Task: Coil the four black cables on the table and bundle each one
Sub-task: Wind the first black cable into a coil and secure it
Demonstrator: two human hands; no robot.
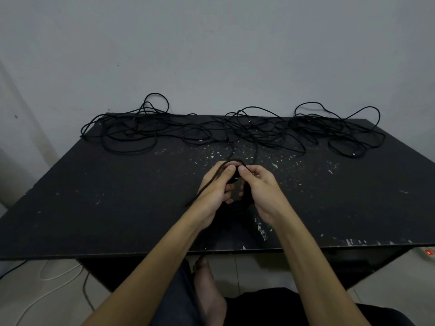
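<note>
Between my hands, near the table's [117,208] front, my left hand [215,187] and right hand [256,187] pinch one black cable [255,149]. It runs straight away from me to the tangled pile [235,130] at the back. How many loops I hold, I cannot tell.

Plain grey wall [211,43] behind, few dark specks. Black table [94,184] against it, top flecked with white chips. Pale tiled floor [235,267] below. White cord [54,276] snaking at left. Red-lit power strip [428,252] at right. Light dim.
</note>
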